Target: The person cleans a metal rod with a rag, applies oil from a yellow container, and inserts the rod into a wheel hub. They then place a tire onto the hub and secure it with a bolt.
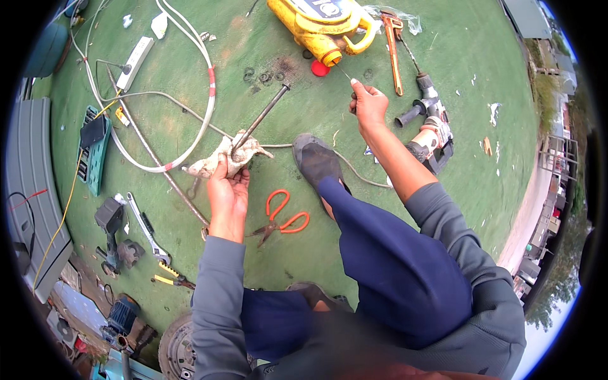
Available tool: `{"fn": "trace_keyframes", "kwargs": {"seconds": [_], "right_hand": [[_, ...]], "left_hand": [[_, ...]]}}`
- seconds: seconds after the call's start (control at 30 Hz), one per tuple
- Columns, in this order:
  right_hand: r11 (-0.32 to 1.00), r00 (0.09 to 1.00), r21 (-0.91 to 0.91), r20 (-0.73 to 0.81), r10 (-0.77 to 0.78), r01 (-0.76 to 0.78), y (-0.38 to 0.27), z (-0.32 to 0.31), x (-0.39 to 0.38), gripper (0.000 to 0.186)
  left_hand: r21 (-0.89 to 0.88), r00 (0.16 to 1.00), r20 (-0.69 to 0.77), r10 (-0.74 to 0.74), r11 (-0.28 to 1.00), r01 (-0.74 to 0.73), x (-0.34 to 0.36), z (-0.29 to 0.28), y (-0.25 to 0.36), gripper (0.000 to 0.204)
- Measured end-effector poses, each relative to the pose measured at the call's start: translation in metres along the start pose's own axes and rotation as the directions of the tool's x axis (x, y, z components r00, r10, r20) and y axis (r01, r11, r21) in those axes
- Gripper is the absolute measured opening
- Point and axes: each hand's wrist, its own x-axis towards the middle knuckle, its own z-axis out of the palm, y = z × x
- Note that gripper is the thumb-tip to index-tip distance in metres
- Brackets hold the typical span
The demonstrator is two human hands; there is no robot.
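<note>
My left hand (229,199) is closed round a dirty white rag (204,166). A long dark metal rod with a flat head (263,114) sticks up out of the rag, tilted to the right; its lower end is hidden in the cloth. With thumb and fingertips together, my right hand (371,104) pinches a thin wire-like piece (344,73). That piece points toward the uncapped mouth of a yellow jerry can (297,28), which lies on its side ahead of me. I cannot tell whether its tip goes into the mouth. A red cap (320,69) lies beside the mouth.
An orange pipe wrench (394,60) and a drill (432,123) lie on the right. Orange-handled snips (277,218) rest near my feet. To the left are a looped white hose (211,76), a power strip (135,64), an adjustable wrench (144,228) and a teal tool case (96,158).
</note>
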Motion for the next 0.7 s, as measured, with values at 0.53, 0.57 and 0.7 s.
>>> {"fn": "trace_keyframes", "kwargs": {"seconds": [0.53, 0.57, 0.7], "right_hand": [[0.885, 0.937, -0.367, -0.09, -0.339, 0.285, 0.007, 0.073, 0.051, 0.028], [0.867, 0.923, -0.393, -0.096, -0.371, 0.307, 0.006, 0.074, 0.045, 0.029], [0.872, 0.924, -0.37, -0.082, -0.374, 0.32, 0.009, 0.069, 0.034, 0.027]], "left_hand": [[0.017, 0.999, -0.031, 0.009, 1.0, -0.008, -0.008, 0.016, 0.003, 0.026], [0.009, 0.999, -0.032, 0.013, 1.0, -0.013, -0.008, 0.017, 0.003, 0.027], [0.003, 0.999, 0.022, 0.023, 1.0, -0.023, -0.002, 0.021, 0.001, 0.027]]}}
